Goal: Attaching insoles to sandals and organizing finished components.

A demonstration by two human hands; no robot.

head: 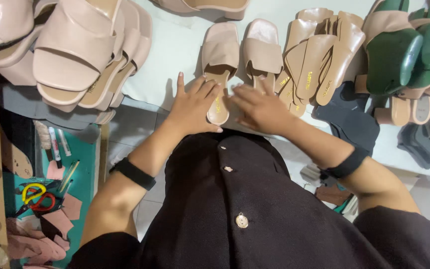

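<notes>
While my left hand (pixel 193 105) lies flat, fingers spread, on one beige sandal (pixel 219 69), my right hand (pixel 261 108) rests open on the second sandal (pixel 262 52) just beside it, gripping nothing. Both sit on the pale table (pixel 175 55), with two green lasts (pixel 409 47) at right.

Two sandals (pixel 241 60) side by side behind hands (pixel 225 107)
</notes>
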